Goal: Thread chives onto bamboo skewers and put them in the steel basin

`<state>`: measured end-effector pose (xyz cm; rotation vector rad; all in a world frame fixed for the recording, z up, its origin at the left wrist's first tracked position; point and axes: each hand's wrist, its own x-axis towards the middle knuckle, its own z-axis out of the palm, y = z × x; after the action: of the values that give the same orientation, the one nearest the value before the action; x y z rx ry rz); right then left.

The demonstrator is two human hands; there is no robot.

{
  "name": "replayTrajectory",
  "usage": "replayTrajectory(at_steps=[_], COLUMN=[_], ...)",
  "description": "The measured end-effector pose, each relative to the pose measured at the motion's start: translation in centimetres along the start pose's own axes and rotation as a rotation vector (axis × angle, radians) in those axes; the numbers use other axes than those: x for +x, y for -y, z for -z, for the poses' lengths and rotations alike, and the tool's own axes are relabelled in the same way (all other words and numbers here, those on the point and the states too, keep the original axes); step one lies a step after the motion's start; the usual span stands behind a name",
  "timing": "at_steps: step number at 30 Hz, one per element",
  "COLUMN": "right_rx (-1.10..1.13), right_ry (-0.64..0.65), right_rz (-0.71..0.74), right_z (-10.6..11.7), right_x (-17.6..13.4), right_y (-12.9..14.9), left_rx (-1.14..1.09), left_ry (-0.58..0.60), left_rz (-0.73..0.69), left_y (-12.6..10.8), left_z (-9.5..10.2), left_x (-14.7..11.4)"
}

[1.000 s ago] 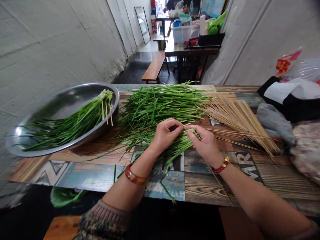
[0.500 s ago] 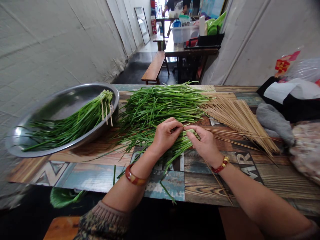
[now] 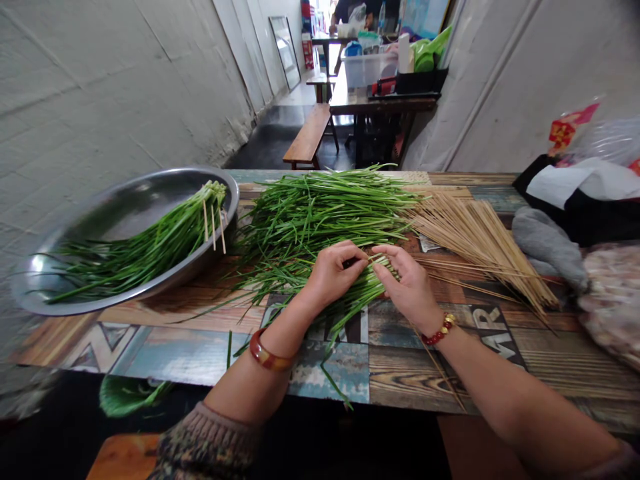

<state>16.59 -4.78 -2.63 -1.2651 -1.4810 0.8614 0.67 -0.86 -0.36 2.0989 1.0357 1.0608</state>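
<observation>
My left hand (image 3: pixel 339 272) is closed in a pinch, thumb against fingers, at the stem ends of a small bunch of garlic chives (image 3: pixel 364 293). Across from it, my right hand (image 3: pixel 407 280) curls its thumb and fingers around the pale ends of that same bunch. Whether a skewer passes through these stems is hidden by the fingers. Just behind the hands lies a large heap of loose chives (image 3: pixel 330 207). To the right of the heap, many bamboo skewers (image 3: pixel 480 243) are fanned out on the table. Two thin skewers (image 3: pixel 440 367) lie under my right wrist, reaching the front edge.
At left, a steel basin (image 3: pixel 135 180) holds chives (image 3: pixel 145 250) threaded on several skewers, whose tips overhang the rim. Grey cloth (image 3: pixel 547 243) and a plastic bag of pale pieces (image 3: pixel 613 293) stand at right. Beyond are a bench (image 3: pixel 311 130) and another table with a plastic tub (image 3: pixel 369 69).
The fingers of my right hand have lifted and spread slightly away from my left fingertips. My left hand has shifted barely, still pinched. The chives and skewers lie as before.
</observation>
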Motion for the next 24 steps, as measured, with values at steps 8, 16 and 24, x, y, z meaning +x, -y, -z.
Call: replayTrajectory(at_steps=[8, 16, 24], right_rx=[-0.009, -0.088, -0.046], right_ry=[-0.023, -0.04, 0.145], right_rz=[0.01, -0.004, -0.099], right_z=[0.0, 0.1, 0.2], right_x=[0.2, 0.2, 0.4], right_y=[-0.3, -0.5, -0.7], left_rx=[0.026, 0.046, 0.287], left_ry=[-0.046, 0.09, -0.137], left_rz=[0.051, -0.065, 0.061], left_y=[-0.1, -0.2, 2.0], left_z=[0.0, 0.0, 1.6], left_x=[0.1, -0.2, 0.4])
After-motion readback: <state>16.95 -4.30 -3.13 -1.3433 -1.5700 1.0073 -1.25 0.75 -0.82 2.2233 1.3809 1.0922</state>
